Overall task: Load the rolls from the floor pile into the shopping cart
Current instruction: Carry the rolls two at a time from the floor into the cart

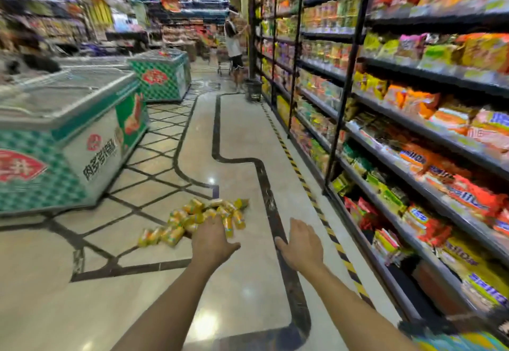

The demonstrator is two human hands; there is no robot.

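Note:
A pile of several small yellow-wrapped rolls (190, 221) lies on the tiled floor in the middle of the aisle. My left hand (213, 240) reaches out over the pile's near right edge, fingers stretched forward and holding nothing. My right hand (301, 243) hangs in the air to the right of the pile, over the dark floor stripe, fingers straight and empty. At the bottom right corner a dark blurred edge (451, 326) shows; I cannot tell whether it is the shopping cart.
Two green-and-white chest freezers (82, 141) (162, 75) stand on the left. Stocked snack shelves (413, 136) line the right side. Far down the aisle a person (234, 45) stands with a cart, and a black basket (253, 89) sits on the floor.

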